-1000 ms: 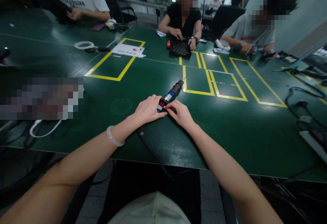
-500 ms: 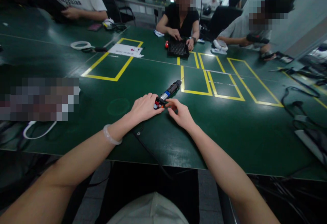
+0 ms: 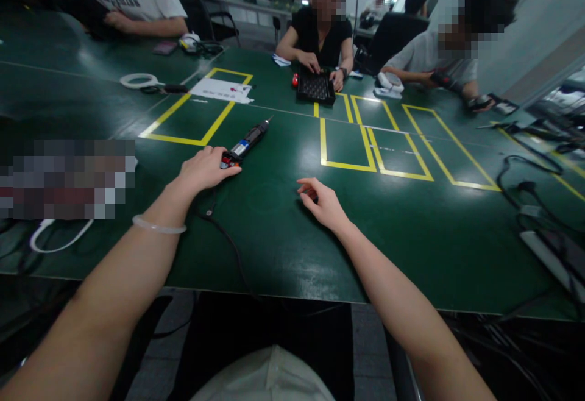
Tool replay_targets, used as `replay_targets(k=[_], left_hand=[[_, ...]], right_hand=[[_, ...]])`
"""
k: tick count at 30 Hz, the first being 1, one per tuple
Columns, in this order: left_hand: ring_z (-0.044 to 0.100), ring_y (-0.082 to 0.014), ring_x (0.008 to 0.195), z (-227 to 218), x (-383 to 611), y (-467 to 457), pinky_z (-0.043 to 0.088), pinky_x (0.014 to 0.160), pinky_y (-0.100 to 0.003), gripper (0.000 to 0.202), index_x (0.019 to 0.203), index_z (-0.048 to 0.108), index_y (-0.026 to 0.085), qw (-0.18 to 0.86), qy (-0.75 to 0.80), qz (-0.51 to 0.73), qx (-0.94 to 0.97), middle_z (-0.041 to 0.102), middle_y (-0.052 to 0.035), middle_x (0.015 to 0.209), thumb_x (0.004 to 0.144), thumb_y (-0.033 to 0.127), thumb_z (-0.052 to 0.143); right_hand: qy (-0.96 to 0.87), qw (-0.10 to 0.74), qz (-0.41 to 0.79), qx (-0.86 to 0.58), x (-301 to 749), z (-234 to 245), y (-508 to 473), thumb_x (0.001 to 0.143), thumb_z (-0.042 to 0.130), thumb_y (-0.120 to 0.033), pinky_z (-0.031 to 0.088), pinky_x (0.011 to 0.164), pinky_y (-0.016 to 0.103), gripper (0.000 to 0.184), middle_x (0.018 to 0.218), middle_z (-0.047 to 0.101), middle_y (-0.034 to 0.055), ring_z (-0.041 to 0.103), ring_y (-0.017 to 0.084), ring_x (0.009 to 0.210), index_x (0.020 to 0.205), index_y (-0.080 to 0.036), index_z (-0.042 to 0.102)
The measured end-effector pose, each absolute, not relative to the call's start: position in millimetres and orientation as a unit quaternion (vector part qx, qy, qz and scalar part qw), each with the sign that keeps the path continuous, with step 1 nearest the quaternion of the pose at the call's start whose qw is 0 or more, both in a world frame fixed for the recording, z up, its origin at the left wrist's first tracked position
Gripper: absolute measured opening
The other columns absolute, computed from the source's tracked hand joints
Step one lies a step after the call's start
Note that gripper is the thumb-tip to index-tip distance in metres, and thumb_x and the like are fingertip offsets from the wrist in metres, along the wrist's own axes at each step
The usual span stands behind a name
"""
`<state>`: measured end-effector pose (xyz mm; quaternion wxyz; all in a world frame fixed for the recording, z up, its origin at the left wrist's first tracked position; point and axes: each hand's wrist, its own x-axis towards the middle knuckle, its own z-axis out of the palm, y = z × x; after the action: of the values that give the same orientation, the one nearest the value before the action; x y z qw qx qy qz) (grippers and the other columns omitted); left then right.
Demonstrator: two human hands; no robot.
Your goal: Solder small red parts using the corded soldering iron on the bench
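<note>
My left hand [image 3: 205, 169] is closed around the rear end of a black electric screwdriver [image 3: 249, 139], which has a blue and silver label and red and orange parts near my fingers. The tool lies low over the green table, its thin bit pointing away and to the right. A black cord [image 3: 228, 239] trails from under my left hand towards the table's front edge. To the right, apart from the screwdriver, my right hand [image 3: 323, 203] rests with loosely curled fingers, thumb and forefinger apart. A dark patch shows under its fingers; I cannot make out what it is.
Yellow tape outlines [image 3: 347, 166] mark the green table [image 3: 274, 255]. A white sheet [image 3: 222, 90] and a white ring-shaped object [image 3: 138, 81] lie at the back left. Across the table, a person handles a black tray [image 3: 316, 89]. Cables [image 3: 512, 172] and a power strip [image 3: 548, 258] lie right.
My left hand has moved left with the screwdriver, away from my right hand. The cord has shifted left with it. My right hand has stayed nearly in place.
</note>
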<state>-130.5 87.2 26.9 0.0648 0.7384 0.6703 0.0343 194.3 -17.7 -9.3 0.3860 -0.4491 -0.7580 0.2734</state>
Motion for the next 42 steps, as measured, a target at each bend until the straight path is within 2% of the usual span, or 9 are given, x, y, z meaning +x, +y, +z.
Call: replay_targets(k=[7, 14, 17, 21, 26, 32, 35, 40, 42], left_hand=[[0.049, -0.0347, 0.118, 31, -178, 99, 0.042, 0.092, -0.044, 0.075, 0.145, 0.042, 0.011, -0.011, 0.716, 0.013, 0.698, 0.049, -0.0203, 0.136, 0.093, 0.065, 0.047], [0.047, -0.0401, 0.123, 34, -183, 94, 0.037, 0.099, -0.051, 0.078, 0.148, 0.039, 0.010, -0.011, 0.740, 0.030, 0.671, 0.046, -0.0257, 0.143, 0.092, 0.063, 0.049], [0.044, -0.0388, 0.126, 35, -177, 90, 0.034, 0.101, -0.048, 0.078, 0.148, 0.038, 0.009, -0.043, 0.724, 0.078, 0.684, 0.044, -0.0253, 0.145, 0.091, 0.058, 0.055], [0.045, -0.0344, 0.123, 38, -169, 86, 0.034, 0.100, -0.042, 0.061, 0.132, 0.052, 0.006, -0.077, 0.718, 0.106, 0.684, 0.050, -0.0219, 0.139, 0.089, 0.047, 0.063], [0.044, -0.0325, 0.119, 37, -167, 85, 0.032, 0.101, -0.044, 0.039, 0.109, 0.065, 0.007, -0.098, 0.706, 0.119, 0.692, 0.056, -0.0180, 0.130, 0.089, 0.041, 0.060], [0.046, -0.0316, 0.119, 34, -167, 87, 0.030, 0.106, -0.048, 0.036, 0.108, 0.066, 0.004, -0.118, 0.692, 0.190, 0.686, 0.058, -0.0188, 0.130, 0.095, 0.034, 0.050], [0.053, -0.0275, 0.111, 34, -153, 86, 0.037, 0.102, -0.045, 0.038, 0.114, 0.064, 0.008, -0.034, 0.657, 0.272, 0.703, 0.063, -0.0155, 0.123, 0.097, 0.037, 0.046], [0.065, -0.0198, 0.088, 31, -101, 68, 0.050, 0.085, -0.035, 0.038, 0.113, 0.061, 0.012, 0.338, 0.481, 0.324, 0.741, 0.068, -0.0100, 0.098, 0.097, 0.043, 0.046], [0.064, -0.0183, 0.084, 33, -79, 55, 0.051, 0.081, -0.033, 0.041, 0.115, 0.062, 0.012, 0.402, 0.422, 0.295, 0.757, 0.067, -0.0084, 0.093, 0.095, 0.045, 0.051]], right_hand=[[-0.760, 0.382, 0.271, -0.450, 194, -8, -18, 0.090, 0.054, -0.019, 0.052, 0.080, 0.030, 0.031, 0.102, 0.069, 0.0054, 0.064, 0.016, 0.083, 0.121, -0.021, 0.058], [-0.762, 0.380, 0.270, -0.449, 195, -11, -16, 0.090, 0.054, -0.019, 0.050, 0.078, 0.029, 0.031, 0.102, 0.069, 0.0057, 0.062, 0.015, 0.082, 0.121, -0.019, 0.059], [-0.763, 0.381, 0.270, -0.447, 195, -11, -16, 0.090, 0.054, -0.019, 0.050, 0.077, 0.029, 0.031, 0.102, 0.069, 0.0055, 0.062, 0.015, 0.081, 0.121, -0.019, 0.059], [-0.763, 0.378, 0.268, -0.450, 195, -10, -16, 0.090, 0.055, -0.020, 0.051, 0.078, 0.030, 0.031, 0.102, 0.069, 0.0055, 0.062, 0.015, 0.082, 0.120, -0.020, 0.059], [-0.765, 0.377, 0.268, -0.447, 195, -10, -17, 0.090, 0.054, -0.019, 0.051, 0.079, 0.030, 0.032, 0.103, 0.069, 0.0056, 0.063, 0.015, 0.082, 0.121, -0.020, 0.059], [-0.765, 0.379, 0.270, -0.445, 194, -11, -16, 0.090, 0.055, -0.019, 0.051, 0.078, 0.030, 0.031, 0.102, 0.069, 0.0057, 0.063, 0.015, 0.083, 0.121, -0.020, 0.059], [-0.764, 0.380, 0.271, -0.445, 194, -11, -16, 0.090, 0.055, -0.019, 0.050, 0.078, 0.030, 0.031, 0.103, 0.069, 0.0056, 0.063, 0.015, 0.083, 0.120, -0.019, 0.059], [-0.754, 0.391, 0.294, -0.439, 191, -10, -17, 0.090, 0.055, -0.021, 0.050, 0.076, 0.029, 0.028, 0.100, 0.069, 0.0048, 0.062, 0.014, 0.081, 0.118, -0.020, 0.060], [-0.736, 0.403, 0.327, -0.435, 189, -10, -17, 0.091, 0.056, -0.024, 0.049, 0.073, 0.028, 0.026, 0.097, 0.069, 0.0040, 0.061, 0.014, 0.078, 0.116, -0.020, 0.061]])
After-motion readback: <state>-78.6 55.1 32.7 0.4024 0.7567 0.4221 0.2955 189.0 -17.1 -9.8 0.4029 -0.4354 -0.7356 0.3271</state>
